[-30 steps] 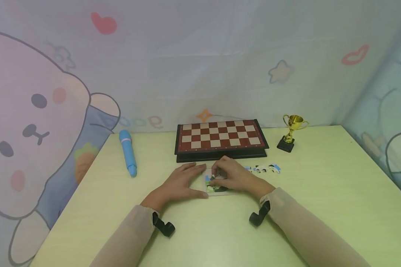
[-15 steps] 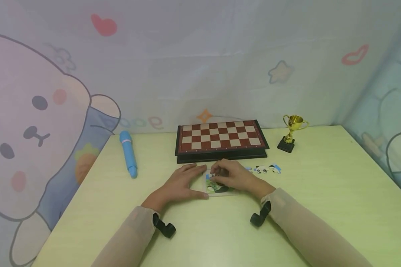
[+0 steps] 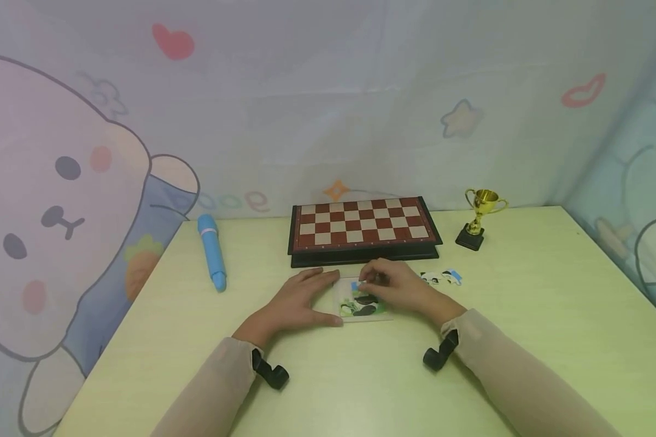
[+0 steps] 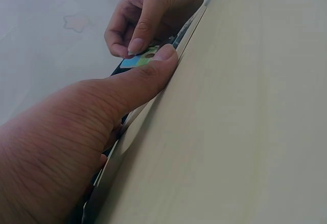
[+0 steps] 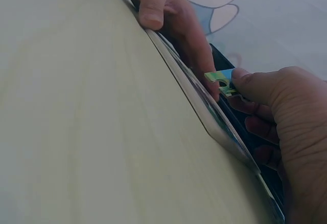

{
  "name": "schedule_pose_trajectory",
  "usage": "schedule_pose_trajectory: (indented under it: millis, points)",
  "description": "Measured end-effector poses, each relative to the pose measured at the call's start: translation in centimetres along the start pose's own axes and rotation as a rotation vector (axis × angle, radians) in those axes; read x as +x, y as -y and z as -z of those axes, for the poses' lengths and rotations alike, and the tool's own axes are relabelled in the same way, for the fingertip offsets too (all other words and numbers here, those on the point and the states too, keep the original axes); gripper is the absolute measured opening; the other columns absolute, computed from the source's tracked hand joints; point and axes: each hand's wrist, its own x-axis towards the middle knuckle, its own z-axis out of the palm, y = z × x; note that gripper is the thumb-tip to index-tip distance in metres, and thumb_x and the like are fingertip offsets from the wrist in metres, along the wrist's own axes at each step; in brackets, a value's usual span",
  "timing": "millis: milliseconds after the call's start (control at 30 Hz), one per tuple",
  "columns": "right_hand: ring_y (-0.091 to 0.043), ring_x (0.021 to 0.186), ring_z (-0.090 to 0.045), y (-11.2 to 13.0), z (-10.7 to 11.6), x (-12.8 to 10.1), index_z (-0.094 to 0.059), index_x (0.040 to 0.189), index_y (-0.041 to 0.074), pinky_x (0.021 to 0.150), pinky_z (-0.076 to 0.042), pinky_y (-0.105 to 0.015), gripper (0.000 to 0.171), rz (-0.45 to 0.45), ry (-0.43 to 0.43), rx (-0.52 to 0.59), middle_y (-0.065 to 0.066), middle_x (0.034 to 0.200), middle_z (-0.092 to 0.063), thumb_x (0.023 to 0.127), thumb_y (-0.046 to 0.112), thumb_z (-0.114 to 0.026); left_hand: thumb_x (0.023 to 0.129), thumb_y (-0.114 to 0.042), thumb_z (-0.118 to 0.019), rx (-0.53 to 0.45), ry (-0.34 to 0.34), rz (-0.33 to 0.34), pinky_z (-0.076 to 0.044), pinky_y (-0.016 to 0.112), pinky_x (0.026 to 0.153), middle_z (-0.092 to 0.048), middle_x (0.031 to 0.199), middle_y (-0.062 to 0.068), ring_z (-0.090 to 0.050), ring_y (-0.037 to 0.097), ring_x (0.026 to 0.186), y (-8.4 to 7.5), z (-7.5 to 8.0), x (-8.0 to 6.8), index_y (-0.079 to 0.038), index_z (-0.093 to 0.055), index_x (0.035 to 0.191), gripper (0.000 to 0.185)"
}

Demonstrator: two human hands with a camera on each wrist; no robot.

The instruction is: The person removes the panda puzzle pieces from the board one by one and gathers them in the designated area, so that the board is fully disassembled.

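— Cardboard, is it, that flat puzzle tray (image 3: 384, 315)?

— Seems so: thin and rectangular, on the pale green worktop (image 3: 525, 291) near the chessboard (image 3: 364, 226); some pieces are fitted inside.

— And the hands?

— Left hand (image 3: 297, 300) lies flat, thumb steadying the tray's near edge. Right hand (image 3: 396, 286) has a narrow grip, pinching a blue-green puzzle piece (image 5: 220, 78) above the tray; only the wrist views show it clearly.

— Loose pieces (image 3: 443, 277)?

— Right of the tray.
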Motion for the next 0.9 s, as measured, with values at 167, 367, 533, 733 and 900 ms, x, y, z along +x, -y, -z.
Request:
schedule_pose_trajectory:
  millis: [167, 367, 533, 733, 900]
  points:
    - [-0.011, 0.078, -0.058, -0.3, 1.3, -1.2, -0.067, 0.101, 0.027, 0.069, -0.050, -0.029, 0.011, -0.046, -0.021, -0.020, 0.013, 0.089, -0.063, 0.094, 0.030, -0.074, 0.075, -0.080, -0.065, -0.002, -0.004, -0.002, -0.021, 0.054, 0.118, -0.036, 0.159, -0.014, -0.024, 0.021, 0.150, 0.1, 0.0, 0.0, -0.028, -0.036, 0.158, 0.102]
    - [-0.012, 0.075, -0.057, -1.0, 3.0, -2.8, -0.067, 0.100, 0.027, 0.065, -0.048, -0.028, 0.010, -0.092, -0.043, -0.047, 0.012, 0.088, -0.064, 0.093, 0.026, -0.075, 0.076, -0.079, -0.065, 0.011, -0.002, -0.008, -0.020, 0.053, 0.118, -0.035, 0.160, -0.014, -0.023, 0.021, 0.150, 0.1, 0.0, 0.0, -0.028, -0.035, 0.158, 0.101]
    - [-0.012, 0.073, -0.056, -1.7, 4.5, -4.4, -0.068, 0.099, 0.026, 0.063, -0.047, -0.027, 0.011, -0.093, -0.071, -0.078, 0.013, 0.087, -0.065, 0.092, 0.023, -0.076, 0.077, -0.079, -0.065, 0.013, -0.002, -0.016, -0.020, 0.053, 0.118, -0.035, 0.160, -0.013, -0.023, 0.021, 0.150, 0.0, 0.1, 0.0, -0.028, -0.035, 0.158, 0.101]
    - [-0.009, 0.077, -0.058, -2.2, 5.9, -6.2, -0.069, 0.099, 0.021, 0.066, -0.049, -0.027, 0.015, -0.045, -0.092, -0.103, 0.012, 0.090, -0.066, 0.090, 0.014, -0.078, 0.076, -0.079, -0.065, 0.004, -0.005, -0.019, -0.020, 0.053, 0.118, -0.035, 0.160, -0.013, -0.023, 0.021, 0.150, 0.0, 0.0, 0.1, -0.028, -0.035, 0.158, 0.102]
    - [-0.010, 0.080, -0.060, -2.7, 6.2, -6.9, -0.071, 0.101, 0.021, 0.068, -0.050, -0.027, 0.020, -0.004, -0.080, -0.091, 0.010, 0.096, -0.067, 0.087, 0.012, -0.080, 0.077, -0.080, -0.064, 0.023, -0.004, -0.018, -0.021, 0.052, 0.118, -0.034, 0.160, -0.014, -0.023, 0.020, 0.150, 0.2, -0.2, 0.1, -0.029, -0.034, 0.159, 0.101]
